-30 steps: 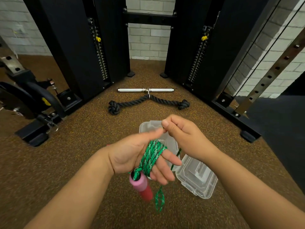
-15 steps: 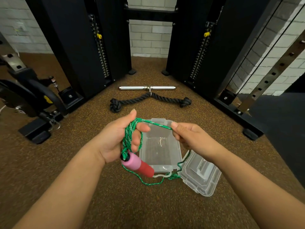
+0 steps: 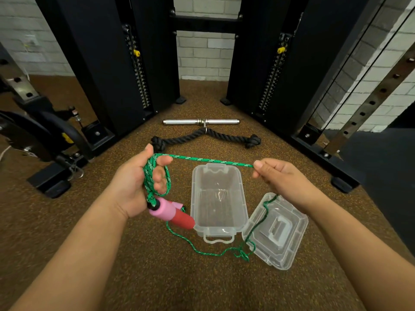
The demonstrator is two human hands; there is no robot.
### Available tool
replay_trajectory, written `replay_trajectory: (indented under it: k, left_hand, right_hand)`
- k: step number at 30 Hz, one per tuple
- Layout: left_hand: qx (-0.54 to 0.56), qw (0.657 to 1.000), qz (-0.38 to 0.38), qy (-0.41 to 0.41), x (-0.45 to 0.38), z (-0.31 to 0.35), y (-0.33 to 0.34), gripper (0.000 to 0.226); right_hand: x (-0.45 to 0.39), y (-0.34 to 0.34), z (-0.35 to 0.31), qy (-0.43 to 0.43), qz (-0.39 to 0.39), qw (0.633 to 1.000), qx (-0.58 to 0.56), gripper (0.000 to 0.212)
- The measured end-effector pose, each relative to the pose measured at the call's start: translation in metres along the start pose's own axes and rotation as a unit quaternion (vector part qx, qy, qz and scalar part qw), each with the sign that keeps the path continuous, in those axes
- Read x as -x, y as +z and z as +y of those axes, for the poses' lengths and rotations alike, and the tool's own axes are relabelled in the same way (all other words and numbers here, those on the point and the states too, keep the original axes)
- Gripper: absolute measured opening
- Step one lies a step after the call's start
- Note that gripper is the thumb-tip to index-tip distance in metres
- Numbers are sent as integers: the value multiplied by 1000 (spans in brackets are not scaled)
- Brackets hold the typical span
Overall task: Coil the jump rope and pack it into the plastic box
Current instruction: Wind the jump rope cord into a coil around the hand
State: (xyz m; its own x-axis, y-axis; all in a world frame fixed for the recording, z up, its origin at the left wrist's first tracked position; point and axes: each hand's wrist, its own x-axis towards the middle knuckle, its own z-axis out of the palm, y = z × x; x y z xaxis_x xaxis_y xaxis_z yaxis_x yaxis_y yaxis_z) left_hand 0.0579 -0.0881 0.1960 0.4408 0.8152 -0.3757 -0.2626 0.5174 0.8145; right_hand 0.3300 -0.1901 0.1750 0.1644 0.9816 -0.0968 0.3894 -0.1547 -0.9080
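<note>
A green jump rope [image 3: 211, 161] stretches taut between my two hands above the open clear plastic box [image 3: 219, 198]. My left hand [image 3: 137, 182] has several loops of the rope wound around its fingers, and the pink and red handle [image 3: 171, 215] hangs below its palm. My right hand [image 3: 278, 176] pinches the rope to the right of the box. From there the slack drops over the clear lid [image 3: 277, 230] lying beside the box and trails across the floor back toward the handle.
A black triceps rope [image 3: 205, 138] and a steel bar [image 3: 201, 121] lie on the brown speckled floor beyond the box. Black cable-machine towers stand left and right, with a machine base [image 3: 49, 182] at left and a rack foot [image 3: 343, 184] at right.
My hands have moved apart, the right one sliding out along the rope, so a straight length now spans over the box. The box and lid stay put.
</note>
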Motion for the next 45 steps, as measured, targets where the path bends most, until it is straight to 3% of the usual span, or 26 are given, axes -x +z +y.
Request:
replay_trajectory:
  k: [3,12,16,21,24,27,30,33,35,39,45]
  left_hand:
    - [18,1000,6,4,0,2,-4,58]
    - [0,1000,-24,-16,-2,-2,2,61]
    - [-82,991,-98,-50,3,-11,15,61]
    - [-189,948,-234,-99,13,-26,41,59]
    - [-210,927,-283,-128,16,-30,49,52]
    - [-218,912,-311,-152,16,-32,49,54]
    - [-196,926,-290,-139,13,-29,42,57]
    - [-134,963,-216,-86,8,-21,35,54]
    - [-57,980,-180,-58,3,-17,30,52]
    - [42,983,-170,-57,-4,-19,31,63]
    - [96,981,-156,-63,-8,-22,27,96]
  right_hand:
    - [2,-2,2,3,-20,999,25,34]
    - [-2,-4,15,36,29,995,92,32]
    - [-4,8,26,64,-36,989,126,29]
    - [-5,39,14,18,-106,994,17,42]
    - [-1,56,0,-27,-129,989,-67,43]
    - [1,64,-1,-18,-144,984,-102,48]
    - [2,64,-1,-14,-162,981,-101,45]
    - [2,60,3,-3,-145,983,-110,35]
    - [3,59,8,-7,-111,993,-35,32]
    - [11,67,2,-77,-145,971,176,28]
    - [15,71,-15,-115,-157,969,152,33]
